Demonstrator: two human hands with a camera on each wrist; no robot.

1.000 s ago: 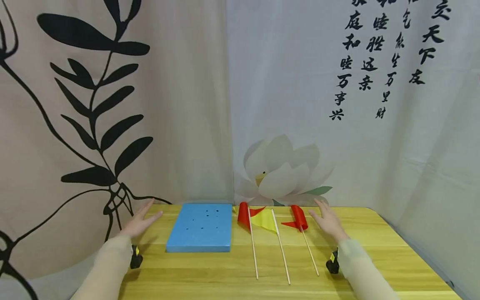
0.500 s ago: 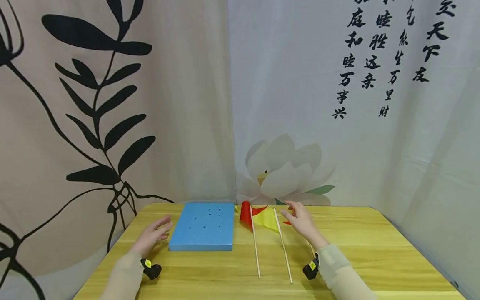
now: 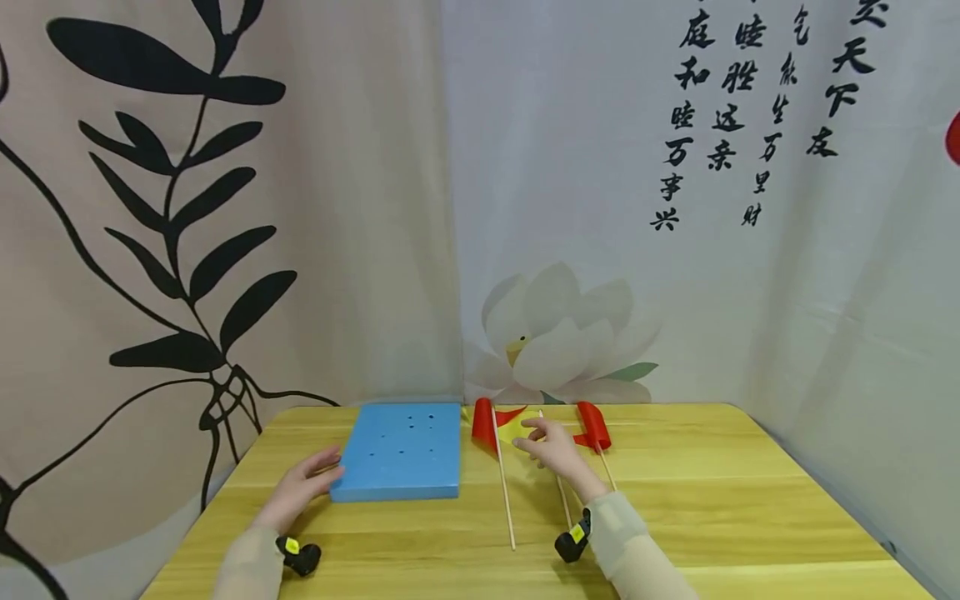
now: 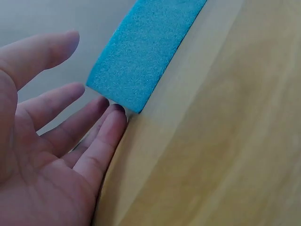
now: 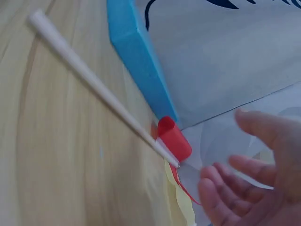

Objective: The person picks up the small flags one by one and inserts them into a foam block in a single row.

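Observation:
A blue foam board (image 3: 401, 454) with several small holes in its top lies on the table. My left hand (image 3: 303, 487) is at its left side; in the left wrist view the fingertips (image 4: 115, 110) come right up to the board's corner. My right hand (image 3: 555, 454) hovers over the yellow flag (image 3: 513, 429), fingers relaxed with nothing between them. Left of that hand lies a red flag (image 3: 486, 425) on a thin pale stick (image 3: 506, 508). Another red flag (image 3: 594, 427) lies to the right, its stick partly hidden by my right forearm.
All of it lies on a yellowish wooden table (image 3: 420, 550). A curtain printed with a dark plant, a lotus (image 3: 566, 333) and writing hangs behind the far edge. Each wrist wears a small black camera (image 3: 573, 537).
Both hands have moved inward. The left came down and right to the board's side; the right swept left from beyond the right-hand red flag to above the yellow one.

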